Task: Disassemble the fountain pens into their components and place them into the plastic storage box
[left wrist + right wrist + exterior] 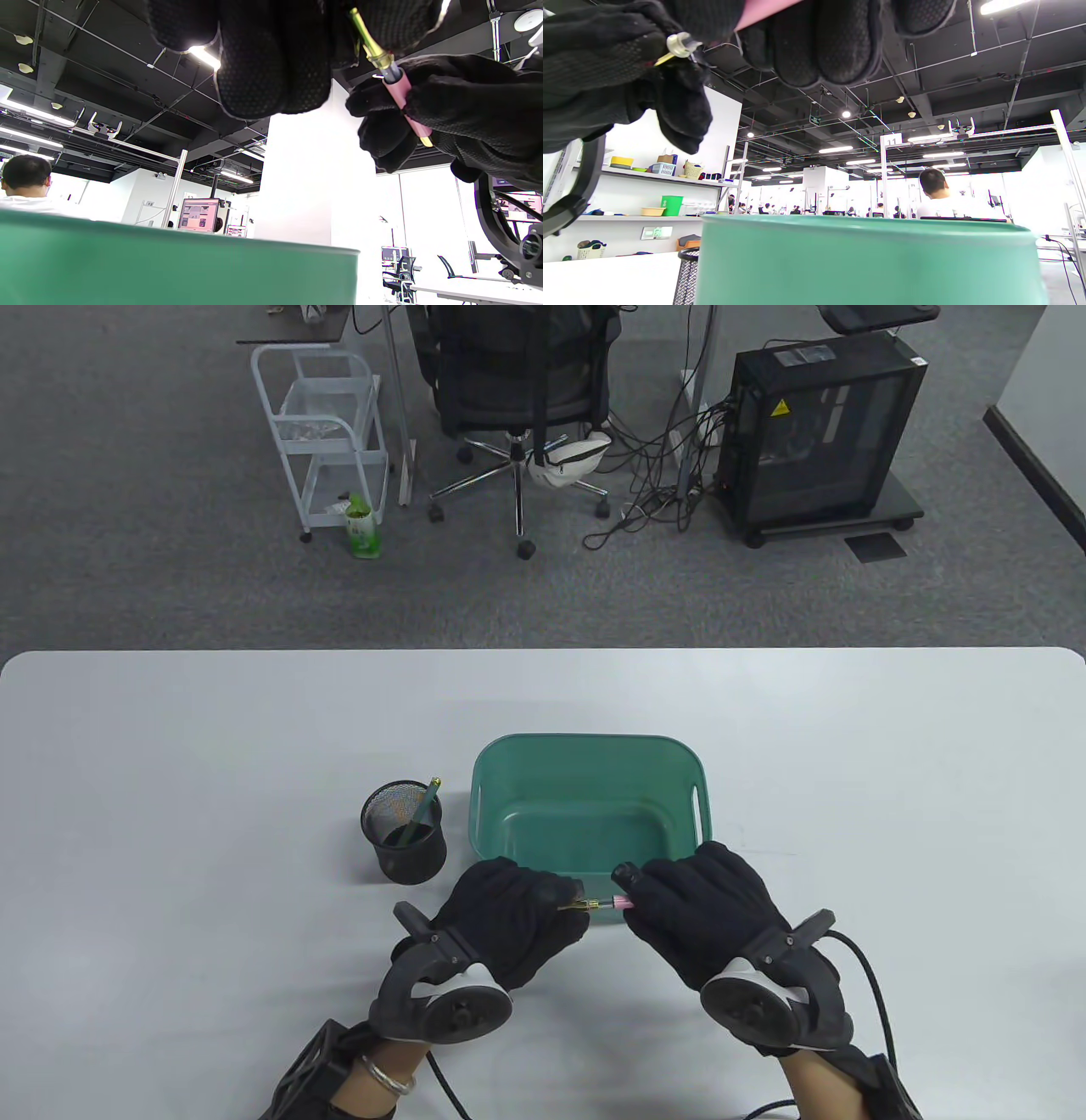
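— Where's the pen?
— The pink fountain pen (612,904) spans both hands, just over the near rim of the green storage box (585,802) on the table (170,780).
— And the fingers?
— The right hand (700,912) wraps the pink barrel; the left hand (517,916) pinches the gold end.
— Anything beside it?
— A mesh pen cup (404,831), left of the box.

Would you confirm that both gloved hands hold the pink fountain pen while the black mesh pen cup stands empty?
Not quite: the black mesh pen cup holds a green pen, as the table view shows. Both the left hand and right hand do hold the pink fountain pen.
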`<state>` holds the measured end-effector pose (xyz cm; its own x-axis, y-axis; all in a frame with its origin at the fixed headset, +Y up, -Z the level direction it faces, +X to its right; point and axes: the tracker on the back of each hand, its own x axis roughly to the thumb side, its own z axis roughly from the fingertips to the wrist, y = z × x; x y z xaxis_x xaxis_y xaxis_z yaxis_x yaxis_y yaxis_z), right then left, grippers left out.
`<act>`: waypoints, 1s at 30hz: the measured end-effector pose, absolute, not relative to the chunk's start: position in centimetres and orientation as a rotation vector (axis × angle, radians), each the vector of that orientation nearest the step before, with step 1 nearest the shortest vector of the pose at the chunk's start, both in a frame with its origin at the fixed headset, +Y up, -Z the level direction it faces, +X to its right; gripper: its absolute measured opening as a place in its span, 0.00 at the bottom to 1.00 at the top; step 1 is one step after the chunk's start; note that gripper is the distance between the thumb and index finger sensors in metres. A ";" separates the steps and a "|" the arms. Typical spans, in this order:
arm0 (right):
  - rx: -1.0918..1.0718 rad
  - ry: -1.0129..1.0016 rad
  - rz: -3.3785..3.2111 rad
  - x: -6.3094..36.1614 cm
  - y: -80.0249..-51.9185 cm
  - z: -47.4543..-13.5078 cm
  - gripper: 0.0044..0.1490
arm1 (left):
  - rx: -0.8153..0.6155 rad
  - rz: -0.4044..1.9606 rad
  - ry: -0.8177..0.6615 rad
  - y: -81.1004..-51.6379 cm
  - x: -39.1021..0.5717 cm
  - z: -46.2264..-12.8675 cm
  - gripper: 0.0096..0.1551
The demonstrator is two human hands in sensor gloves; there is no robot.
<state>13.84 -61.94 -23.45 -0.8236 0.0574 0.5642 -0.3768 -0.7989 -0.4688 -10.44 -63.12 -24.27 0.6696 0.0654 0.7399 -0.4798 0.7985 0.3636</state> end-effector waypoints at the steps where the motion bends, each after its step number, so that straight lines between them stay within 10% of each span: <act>1: 0.793 -0.859 2.656 13.9 -61.9 -23.5 0.28 | 0.577 0.330 -0.781 -63.1 -10.5 -24.3 0.24; 30: 0.655 -0.906 2.650 16.3 -61.2 -24.1 0.28 | 0.576 0.393 -0.726 -62.7 -11.9 -24.9 0.24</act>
